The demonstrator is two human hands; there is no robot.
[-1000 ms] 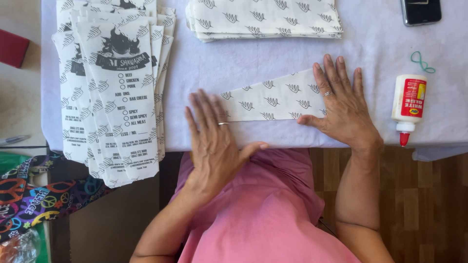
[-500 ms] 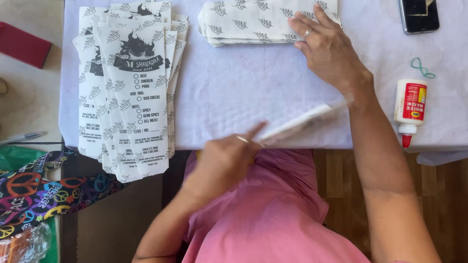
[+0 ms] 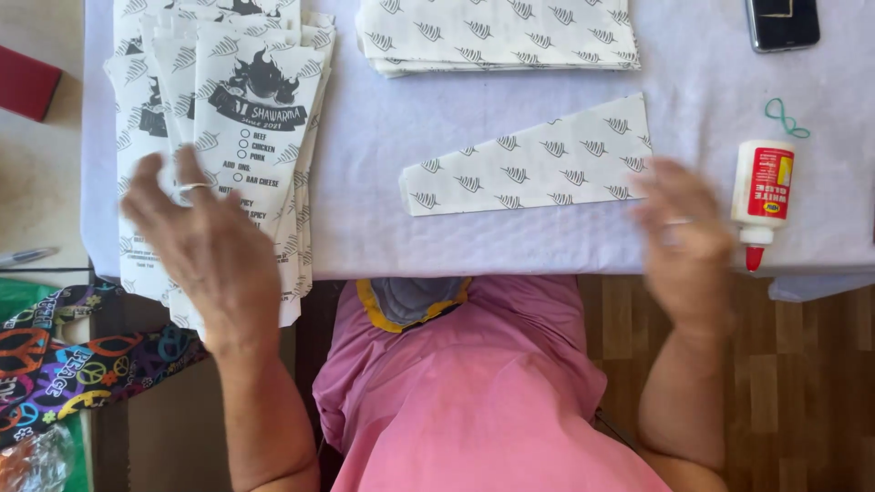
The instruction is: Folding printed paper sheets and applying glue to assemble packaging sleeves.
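your left hand [image 3: 205, 251] hovers released over the printed paper cone stack [image 3: 241, 137], your right hand [image 3: 685, 239], also released, beside the folded paper wedge [image 3: 533, 159].

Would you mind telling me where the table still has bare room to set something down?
Bare cloth lies between the printed bag stack and the tapered paper piece, down to the table edge. A narrower strip runs between that piece and the flat paper pile. It is crowded right, around the glue bottle and phone.
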